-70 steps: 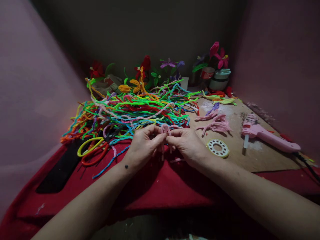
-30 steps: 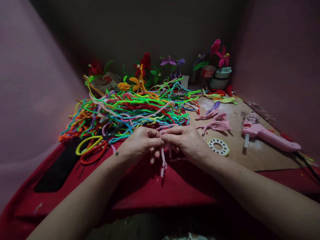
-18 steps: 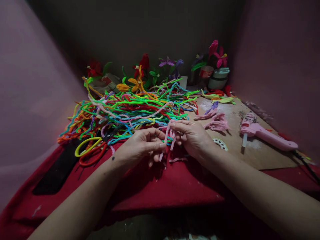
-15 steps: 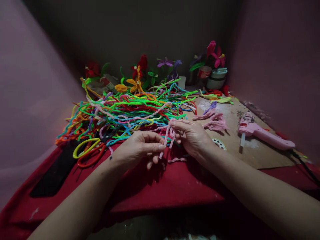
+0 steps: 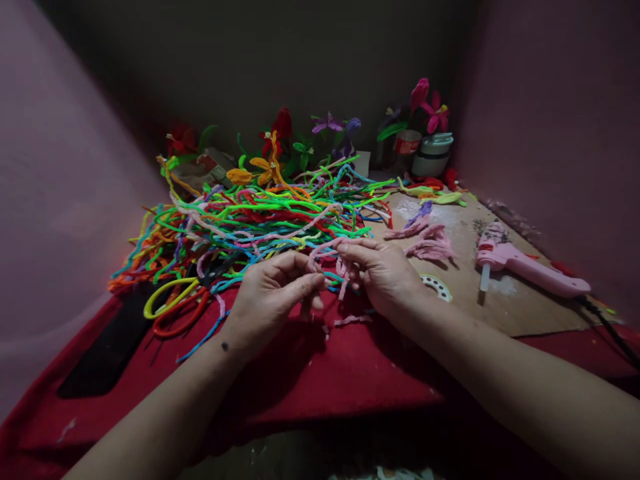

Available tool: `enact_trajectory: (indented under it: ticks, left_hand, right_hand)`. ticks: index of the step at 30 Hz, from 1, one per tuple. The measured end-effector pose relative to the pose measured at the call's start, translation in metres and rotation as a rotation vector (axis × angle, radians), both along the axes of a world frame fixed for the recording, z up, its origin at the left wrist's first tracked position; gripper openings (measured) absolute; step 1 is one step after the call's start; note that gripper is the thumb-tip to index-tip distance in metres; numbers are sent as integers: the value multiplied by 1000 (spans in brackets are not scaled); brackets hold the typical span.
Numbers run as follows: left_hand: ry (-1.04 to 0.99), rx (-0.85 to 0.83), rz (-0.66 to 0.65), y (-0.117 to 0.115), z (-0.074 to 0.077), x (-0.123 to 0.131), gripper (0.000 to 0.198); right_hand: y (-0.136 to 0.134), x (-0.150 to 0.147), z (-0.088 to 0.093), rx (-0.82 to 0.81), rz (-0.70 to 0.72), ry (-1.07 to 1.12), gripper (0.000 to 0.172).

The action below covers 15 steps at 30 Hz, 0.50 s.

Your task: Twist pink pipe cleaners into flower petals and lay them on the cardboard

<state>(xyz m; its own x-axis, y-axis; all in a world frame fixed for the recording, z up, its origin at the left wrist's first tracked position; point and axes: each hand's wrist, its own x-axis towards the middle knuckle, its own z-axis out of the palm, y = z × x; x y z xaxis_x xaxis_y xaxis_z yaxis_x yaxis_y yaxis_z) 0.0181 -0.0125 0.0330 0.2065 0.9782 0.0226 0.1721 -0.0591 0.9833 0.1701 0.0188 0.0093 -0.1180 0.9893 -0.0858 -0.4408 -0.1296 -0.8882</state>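
Note:
A pink pipe cleaner [image 5: 326,247] is stretched between my two hands above the red cloth. My left hand [image 5: 280,287] pinches one end of it between thumb and fingers. My right hand [image 5: 387,273] grips the other part near its bend, and a short pink length hangs down below those fingertips. Under the hands a cut piece of pink pipe cleaner [image 5: 353,320] lies on the cloth. Just behind them spreads a large heap of multicoloured pipe cleaners [image 5: 265,217].
Scissors with yellow and red handles [image 5: 173,298] lie left, beside a black phone-like slab [image 5: 97,353]. On the cardboard [image 5: 480,310] at right rest a pink glue gun [image 5: 530,267], pink petal bundles [image 5: 433,243] and a white perforated disc [image 5: 437,287]. Pipe-cleaner flowers [image 5: 435,110] stand behind.
My left hand has shifted slightly up and left, swinging the pink pipe cleaner's free length from hanging down to nearly level. A blue pipe cleaner now shows beside my left wrist.

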Motion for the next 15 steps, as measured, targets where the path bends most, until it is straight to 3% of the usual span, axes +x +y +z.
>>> enact_trajectory:
  ticks: [5,15]
  left_hand:
    - [51,314,127,-4,-9,7,6]
    - [419,676,51,-2,-16,5,7]
  right_hand:
    - [-4,-5,-4,-23,14,5,13]
    - [-7,-6,-5,-61,66,-2,15]
